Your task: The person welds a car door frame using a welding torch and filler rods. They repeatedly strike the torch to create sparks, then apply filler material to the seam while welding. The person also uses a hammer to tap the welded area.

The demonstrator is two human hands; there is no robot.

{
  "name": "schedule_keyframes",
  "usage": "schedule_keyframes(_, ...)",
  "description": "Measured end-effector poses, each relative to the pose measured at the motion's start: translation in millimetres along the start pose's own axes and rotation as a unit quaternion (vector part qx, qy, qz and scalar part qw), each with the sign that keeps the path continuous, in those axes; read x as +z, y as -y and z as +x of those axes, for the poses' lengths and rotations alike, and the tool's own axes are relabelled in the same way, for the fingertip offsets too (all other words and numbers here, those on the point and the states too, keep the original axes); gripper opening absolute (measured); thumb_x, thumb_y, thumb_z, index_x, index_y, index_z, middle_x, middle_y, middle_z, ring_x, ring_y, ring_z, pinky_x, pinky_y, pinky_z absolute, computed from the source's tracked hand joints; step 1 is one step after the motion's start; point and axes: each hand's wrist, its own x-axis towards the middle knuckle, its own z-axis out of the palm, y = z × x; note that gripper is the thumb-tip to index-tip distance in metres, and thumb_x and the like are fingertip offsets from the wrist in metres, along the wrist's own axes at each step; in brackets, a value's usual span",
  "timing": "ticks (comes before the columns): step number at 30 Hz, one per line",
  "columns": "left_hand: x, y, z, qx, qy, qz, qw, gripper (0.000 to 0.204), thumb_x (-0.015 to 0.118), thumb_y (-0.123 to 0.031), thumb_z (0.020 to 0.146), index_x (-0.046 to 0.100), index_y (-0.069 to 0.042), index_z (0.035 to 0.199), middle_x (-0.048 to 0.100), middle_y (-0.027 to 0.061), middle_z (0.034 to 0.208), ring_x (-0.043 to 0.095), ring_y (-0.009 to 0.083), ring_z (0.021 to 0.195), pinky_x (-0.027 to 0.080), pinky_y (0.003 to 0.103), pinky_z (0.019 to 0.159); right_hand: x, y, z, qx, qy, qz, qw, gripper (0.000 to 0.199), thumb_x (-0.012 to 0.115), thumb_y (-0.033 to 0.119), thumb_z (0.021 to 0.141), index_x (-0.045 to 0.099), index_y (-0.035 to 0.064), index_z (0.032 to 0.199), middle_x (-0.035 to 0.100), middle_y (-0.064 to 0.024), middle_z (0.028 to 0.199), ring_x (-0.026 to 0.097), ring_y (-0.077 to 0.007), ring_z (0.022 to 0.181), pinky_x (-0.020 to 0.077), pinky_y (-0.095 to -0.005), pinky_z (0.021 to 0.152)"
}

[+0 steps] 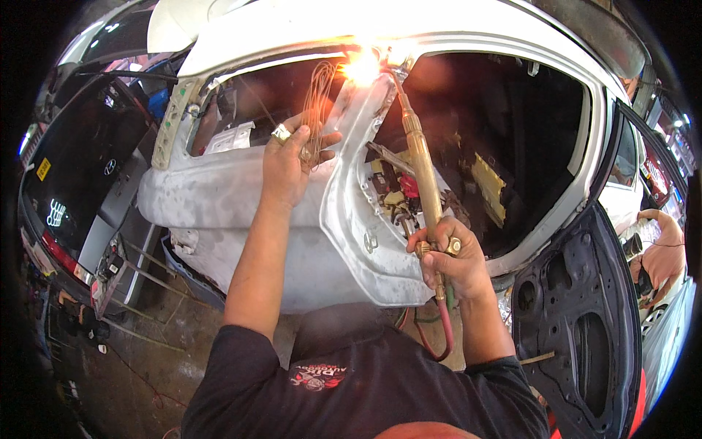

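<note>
My right hand (457, 256) grips the valve end of a brass welding torch (420, 157), with a red hose (444, 329) hanging below it. The torch tip points up into a bright orange flame (363, 67) at the top of the car's pillar (358, 117). In my left hand (292, 157) is a looped bundle of thin welding wire (318, 95), its upper end close to the glare. The glare hides the exact spot where flame, wire and metal meet. The grey and white car body (270, 227) is bare sanded metal around the pillar.
A stripped door panel (578, 314) stands open at the right. Tools and parts (398, 194) lie inside the car behind the pillar. A dark tailgate (88, 161) is at the left, near a metal frame stand (150, 282). Another person (662, 249) is at the far right.
</note>
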Motion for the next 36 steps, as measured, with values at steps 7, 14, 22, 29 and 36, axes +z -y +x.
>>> schedule_keyframes(7,0.0,0.1,1.2,0.002,0.003,-0.002,1.0,0.035,0.059,-0.018,0.105,0.059,-0.003,0.136,0.072,0.008,0.112,0.075,0.032,0.104,0.065,0.036,0.076,-0.5,-0.9,0.6,-0.002,0.01,0.011,1.0,0.031,0.072,-0.008,0.086,0.05,0.0122,0.091,0.067,-0.0255,0.105,0.063,-0.0119,0.056,0.0521,-0.0239,0.049)
schedule_keyframes(14,2.9,2.1,2.4,0.002,0.007,-0.001,1.0,0.034,0.059,-0.017,0.105,0.06,-0.003,0.136,0.072,0.0078,0.113,0.075,0.0319,0.105,0.066,0.036,0.076,-2.3,-1.6,0.9,-0.006,0.011,0.014,1.0,0.031,0.073,-0.007,0.086,0.05,0.0121,0.091,0.067,-0.0256,0.105,0.062,-0.0118,0.055,0.0511,-0.0238,0.047)
schedule_keyframes(22,3.0,2.3,3.0,0.002,0.009,-0.001,1.0,0.034,0.058,-0.017,0.105,0.06,-0.003,0.136,0.072,0.0075,0.113,0.075,0.0318,0.105,0.066,0.036,0.076,-3.0,-2.9,0.9,-0.01,0.007,0.013,1.0,0.031,0.074,-0.006,0.087,0.05,0.0123,0.091,0.067,-0.0259,0.105,0.062,-0.012,0.055,0.0516,-0.0241,0.048)
schedule_keyframes(29,0.9,2.2,3.2,0.003,0.008,-0.004,1.0,0.033,0.058,-0.017,0.106,0.06,-0.003,0.135,0.073,0.0088,0.113,0.075,0.0328,0.105,0.066,0.036,0.076,-0.8,-1.2,1.1,-0.005,0.006,0.011,1.0,0.031,0.075,-0.005,0.086,0.049,0.0123,0.091,0.067,-0.0265,0.105,0.062,-0.012,0.056,0.0517,-0.024,0.048)
schedule_keyframes(36,3.8,3.5,3.5,0.006,0.004,-0.003,1.0,0.032,0.057,-0.016,0.106,0.06,-0.003,0.135,0.073,0.0095,0.112,0.076,0.0335,0.104,0.066,0.037,0.075,-2.6,-3.3,1.8,-0.01,0.007,0.018,1.0,0.031,0.074,-0.005,0.086,0.049,0.0122,0.091,0.067,-0.0269,0.105,0.062,-0.0121,0.054,0.0511,-0.024,0.047)
